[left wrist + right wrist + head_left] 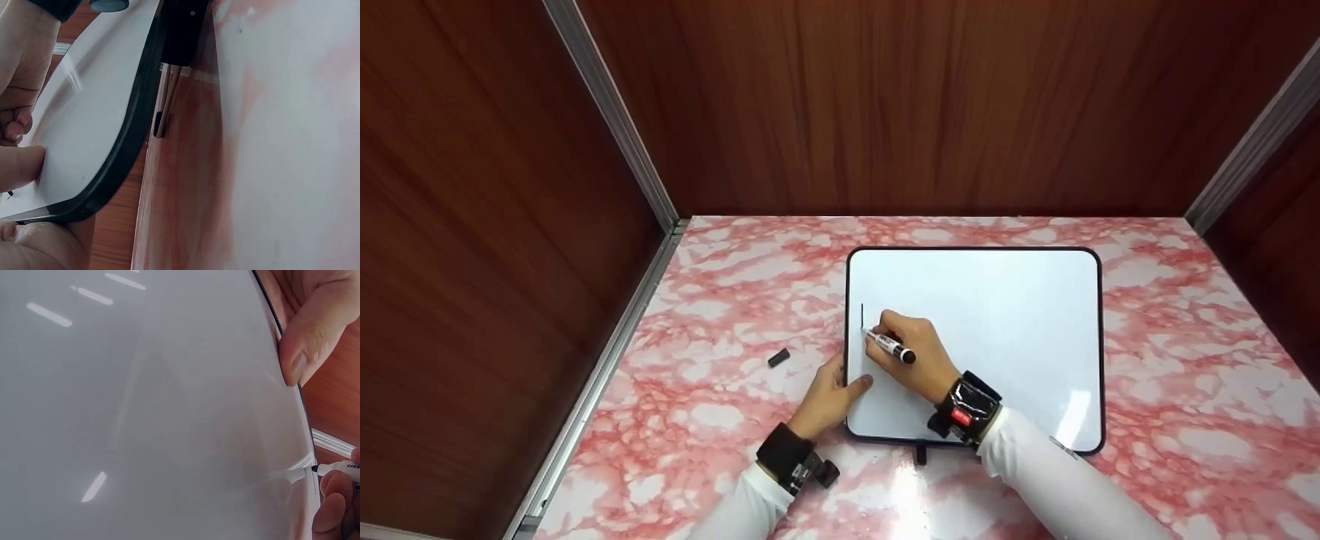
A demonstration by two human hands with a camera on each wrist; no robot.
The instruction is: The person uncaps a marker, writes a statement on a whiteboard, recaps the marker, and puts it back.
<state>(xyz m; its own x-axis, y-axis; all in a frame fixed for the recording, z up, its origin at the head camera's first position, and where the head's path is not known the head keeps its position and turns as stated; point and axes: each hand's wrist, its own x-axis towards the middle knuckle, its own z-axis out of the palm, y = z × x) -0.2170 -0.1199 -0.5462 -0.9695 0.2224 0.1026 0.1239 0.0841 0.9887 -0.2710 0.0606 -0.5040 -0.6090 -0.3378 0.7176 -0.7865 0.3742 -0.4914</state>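
Observation:
A whiteboard [1005, 322] with a dark frame is in front of me, its lower corner raised above the table in the left wrist view. My left hand [826, 397] grips its left edge, thumb [22, 167] on the white face and the other fingers behind the frame. Between thumb and fingers, my right hand [916, 356] pinches a white whiteboard marker [891, 346] with a black end. The marker's black tip [315, 468] is at the board's surface, at the lower end of a short vertical black line [862, 315] near the left edge.
A black marker cap [778, 358] lies on the red-and-white marbled table [720, 416], left of the board. Under the board's lower edge a small black piece [921, 454] sticks out. Brown wood-look panels [922, 105] with metal strips enclose the table behind and at both sides.

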